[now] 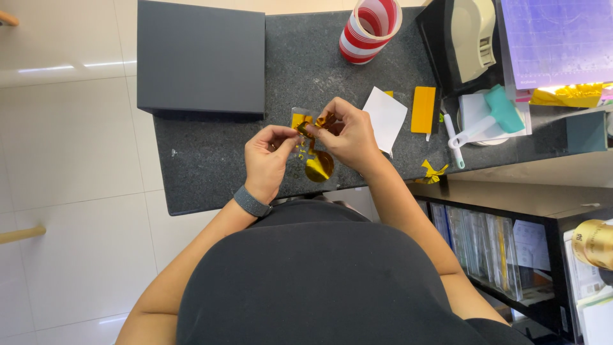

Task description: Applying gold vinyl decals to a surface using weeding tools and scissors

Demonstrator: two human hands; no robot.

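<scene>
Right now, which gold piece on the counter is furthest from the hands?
The crumpled gold scrap at the counter's front edge, right of the right hand. The gold disc lies just below both hands, and the gold foil bit is pinched between them.

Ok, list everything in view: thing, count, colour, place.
gold foil sheet: one, gold on clear backing, pinched between both hands
gold disc: one, gold, counter below the hands
grey box: one, dark grey, counter's far left
striped roll: one, red and white, far edge
white paper: one, white, right of the hands
scraper: one, yellow, beside the paper
counter: one, speckled dark grey
wristband: one, grey, left wrist
left hand: pinching the foil
right hand: pinching the foil
</scene>
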